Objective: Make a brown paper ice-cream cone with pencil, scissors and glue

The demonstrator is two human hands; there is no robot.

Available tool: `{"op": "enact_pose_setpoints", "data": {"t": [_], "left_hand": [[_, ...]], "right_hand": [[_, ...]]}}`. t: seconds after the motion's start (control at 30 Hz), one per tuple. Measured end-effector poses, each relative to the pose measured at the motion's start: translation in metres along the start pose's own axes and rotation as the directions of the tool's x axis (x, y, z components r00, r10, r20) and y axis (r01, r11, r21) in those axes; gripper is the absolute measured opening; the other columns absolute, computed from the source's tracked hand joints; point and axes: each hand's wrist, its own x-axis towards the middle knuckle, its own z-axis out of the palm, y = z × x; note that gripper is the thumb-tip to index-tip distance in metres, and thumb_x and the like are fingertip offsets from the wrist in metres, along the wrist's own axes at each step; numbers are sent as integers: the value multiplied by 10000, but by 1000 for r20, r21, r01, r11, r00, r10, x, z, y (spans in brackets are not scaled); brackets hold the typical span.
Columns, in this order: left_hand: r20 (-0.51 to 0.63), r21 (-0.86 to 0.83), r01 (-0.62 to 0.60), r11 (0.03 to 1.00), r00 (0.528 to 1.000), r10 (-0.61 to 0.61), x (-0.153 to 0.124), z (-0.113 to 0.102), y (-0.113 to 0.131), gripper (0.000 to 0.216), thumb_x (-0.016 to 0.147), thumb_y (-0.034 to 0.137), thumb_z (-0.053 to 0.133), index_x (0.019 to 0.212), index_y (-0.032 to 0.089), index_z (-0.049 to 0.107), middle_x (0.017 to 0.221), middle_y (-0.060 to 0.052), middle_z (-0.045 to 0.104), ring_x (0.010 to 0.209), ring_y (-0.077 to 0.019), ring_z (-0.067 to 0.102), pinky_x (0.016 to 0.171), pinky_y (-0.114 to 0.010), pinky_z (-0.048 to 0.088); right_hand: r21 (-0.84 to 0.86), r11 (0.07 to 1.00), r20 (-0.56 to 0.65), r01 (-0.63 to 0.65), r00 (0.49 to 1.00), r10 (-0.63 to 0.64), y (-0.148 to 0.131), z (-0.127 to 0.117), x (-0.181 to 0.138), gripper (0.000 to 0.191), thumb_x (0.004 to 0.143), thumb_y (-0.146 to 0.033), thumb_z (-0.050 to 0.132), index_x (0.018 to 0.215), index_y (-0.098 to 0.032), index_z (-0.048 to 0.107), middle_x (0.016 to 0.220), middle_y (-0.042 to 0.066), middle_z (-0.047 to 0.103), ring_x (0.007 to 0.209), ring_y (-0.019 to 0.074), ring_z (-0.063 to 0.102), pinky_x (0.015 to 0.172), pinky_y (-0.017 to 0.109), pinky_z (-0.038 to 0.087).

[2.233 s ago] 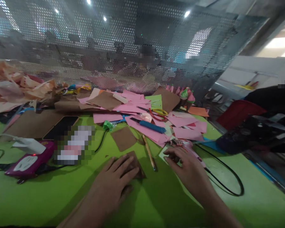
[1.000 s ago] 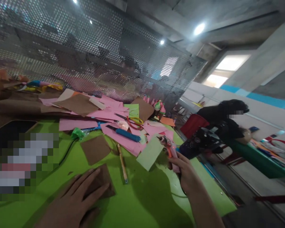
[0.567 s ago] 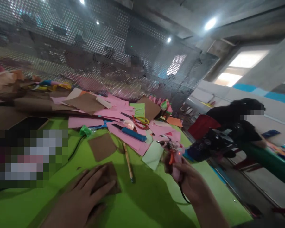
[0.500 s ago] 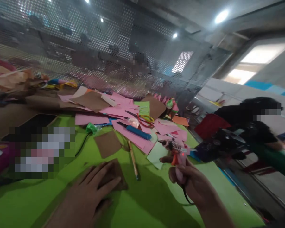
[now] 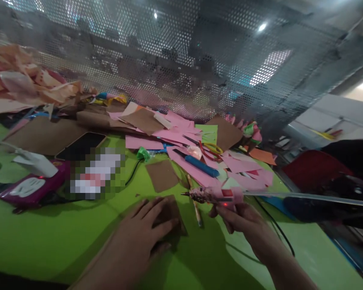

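My left hand (image 5: 140,235) lies palm down with its fingers stretched out over a small piece of brown paper (image 5: 179,221) on the green tabletop (image 5: 90,233). In my right hand (image 5: 248,223) is a pink glue gun (image 5: 213,195), held above the table. Its nozzle points left, over the area near my left fingers, and a long clear glue stick (image 5: 308,197) sticks out of its back. A small red light glows on its handle. Below the nozzle lies a wooden pencil (image 5: 197,211). Another brown paper square (image 5: 161,176) rests just beyond my left hand.
Pink paper sheets (image 5: 178,137), scissors (image 5: 210,150) and a blue-handled knife (image 5: 201,165) lie across the back. At left are a purple power box (image 5: 33,187) with plugs, a dark phone (image 5: 82,145) and crumpled paper (image 5: 24,76). A perforated screen (image 5: 124,48) stands behind.
The glue gun has swung level and come left, nearer my left hand. My left hand stays on the brown paper. The view has turned left, showing more of the power box.
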Motion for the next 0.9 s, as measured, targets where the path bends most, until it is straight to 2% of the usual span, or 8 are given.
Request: {"op": "enact_pose_setpoints", "data": {"t": [0.13, 0.2, 0.47, 0.7, 0.9], "left_hand": [[19, -31, 8, 999, 1000, -7, 1, -2, 1, 481, 886, 280, 628, 1336, 410, 520, 1524, -42, 402, 1363, -274, 407, 1098, -513, 366], [23, -46, 17, 999, 1000, -16, 2, -2, 1, 479, 877, 271, 635, 1324, 409, 531, 1525, -44, 401, 1362, -277, 408, 1100, -518, 362], [24, -90, 39, 995, 999, -37, 1, 0, 0, 459, 885, 283, 619, 1319, 405, 539, 1484, -49, 456, 1381, -274, 384, 1115, -526, 335], [7, -118, 30, 993, 1000, -30, 0, 2, -2, 424, 909, 325, 593, 1322, 400, 538, 1493, -41, 446, 1384, -272, 379, 1128, -512, 317], [-8, -103, 23, 994, 1000, -24, 0, 0, 0, 468, 866, 248, 614, 1312, 376, 550, 1484, -48, 457, 1370, -286, 399, 1106, -514, 343]], "right_hand": [[-213, 976, 18, 53, 999, -51, 0, 6, 5, 405, 799, -572, 624, 692, -181, 615, 577, -26, 455, 553, 133, 393, 518, 265, 312], [-271, 960, 35, 74, 997, -68, 0, 9, 6, 412, 828, -568, 594, 663, -191, 584, 558, -30, 430, 547, 136, 389, 516, 266, 299], [-367, 922, 83, 126, 991, -103, -4, 13, 11, 372, 877, -525, 567, 897, -173, 685, 628, -9, 561, 554, 144, 460, 503, 254, 313], [-408, 904, 96, 127, 991, -96, -11, 14, 11, 397, 881, -552, 546, 902, -181, 687, 639, -11, 568, 566, 153, 467, 513, 258, 315], [-409, 904, 91, 124, 991, -95, -9, 15, 12, 404, 873, -553, 555, 899, -174, 692, 676, 9, 601, 633, 186, 528, 559, 271, 364]]}}
